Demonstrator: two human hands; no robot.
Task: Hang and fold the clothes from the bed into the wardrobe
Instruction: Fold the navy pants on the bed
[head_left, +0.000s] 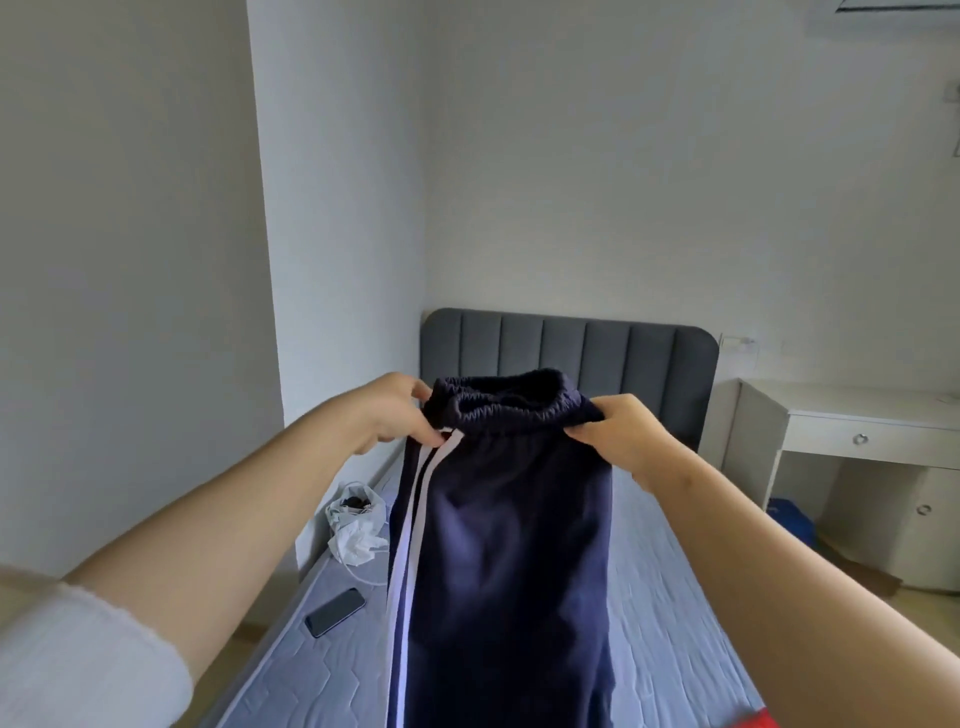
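Both hands hold navy trousers (504, 545) up over the bed (670, 597): the left hand (392, 413) pinches the elastic waistband beside the white side stripes, and the right hand (621, 434) grips its other end with curled fingers. Their legs hang straight down toward the mattress. Left of them on the bed lie a phone (335, 612) and a white bag (357, 522), with a white table (857, 415) beyond the grey headboard (566, 343).

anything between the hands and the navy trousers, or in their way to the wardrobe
Nothing: the left hand and right hand pinch the elastic waistband of the navy white-striped trousers, held up over the blue mattress. The wardrobe is out of view, so that path cannot be judged.
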